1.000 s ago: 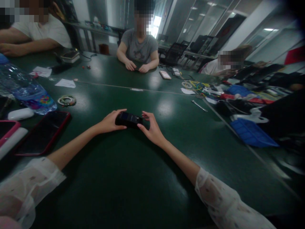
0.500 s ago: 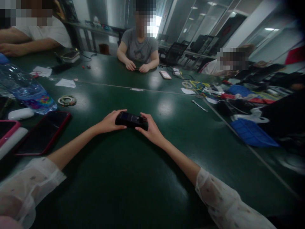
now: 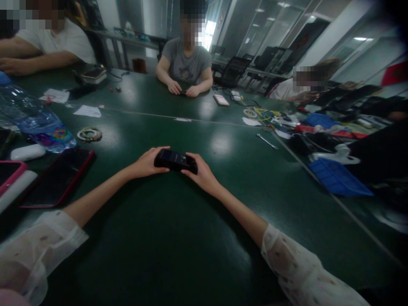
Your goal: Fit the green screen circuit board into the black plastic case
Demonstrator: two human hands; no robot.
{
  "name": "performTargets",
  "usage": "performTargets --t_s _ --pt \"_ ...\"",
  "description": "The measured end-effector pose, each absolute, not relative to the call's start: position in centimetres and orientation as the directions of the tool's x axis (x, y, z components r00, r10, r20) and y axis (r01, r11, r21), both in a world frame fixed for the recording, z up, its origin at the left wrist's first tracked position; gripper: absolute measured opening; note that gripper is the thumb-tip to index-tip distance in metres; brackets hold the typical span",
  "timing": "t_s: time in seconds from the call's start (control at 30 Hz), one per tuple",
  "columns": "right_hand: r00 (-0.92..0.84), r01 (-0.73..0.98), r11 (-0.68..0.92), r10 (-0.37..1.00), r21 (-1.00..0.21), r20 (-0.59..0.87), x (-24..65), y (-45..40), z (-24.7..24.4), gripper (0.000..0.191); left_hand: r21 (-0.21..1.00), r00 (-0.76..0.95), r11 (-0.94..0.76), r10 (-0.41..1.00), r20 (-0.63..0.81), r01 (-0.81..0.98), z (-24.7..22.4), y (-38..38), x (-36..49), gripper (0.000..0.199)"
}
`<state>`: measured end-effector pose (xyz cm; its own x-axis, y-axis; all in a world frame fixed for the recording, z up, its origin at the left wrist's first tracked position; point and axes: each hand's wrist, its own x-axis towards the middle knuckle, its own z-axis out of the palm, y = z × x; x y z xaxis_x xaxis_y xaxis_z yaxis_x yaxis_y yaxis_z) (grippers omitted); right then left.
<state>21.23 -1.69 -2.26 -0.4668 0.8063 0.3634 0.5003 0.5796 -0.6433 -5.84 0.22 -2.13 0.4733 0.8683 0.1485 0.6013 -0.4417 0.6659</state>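
A black handheld device with a lit screen point(image 3: 174, 159) is gripped at both ends above the green table point(image 3: 165, 238). My left hand point(image 3: 145, 162) is closed around its left end, thumb along the near edge. Round the right end my right hand point(image 3: 204, 172) is closed, with fingers over the far edge and the thumb at the near side. The screen faces up towards me and shows small pale marks too small to read. Fingers behind the device are partly hidden. Whether the device touches the tabletop, I cannot tell.
Left of my arm lie a red-edged phone point(image 3: 60, 178), a white case point(image 3: 28, 151), a tilted water bottle point(image 3: 41, 123) and a beaded bracelet point(image 3: 89, 134). A wrench point(image 3: 267, 141), a blue tray point(image 3: 339, 177) and tangled cables point(image 3: 259, 114) lie to the right. A co-worker point(image 3: 185, 63) sits opposite.
The fingers of my right hand have shifted slightly on the device's far edge. My left hand and the device stay in the same place.
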Motion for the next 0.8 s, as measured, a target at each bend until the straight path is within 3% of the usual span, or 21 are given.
performTargets --t_s 0.8 --pt "-0.439 0.472 0.598 0.797 -0.648 0.415 21.16 -1.69 -2.18 0.05 0.657 0.465 -0.445 0.871 0.159 0.608 -2.33 0.38 -5.92 0.082"
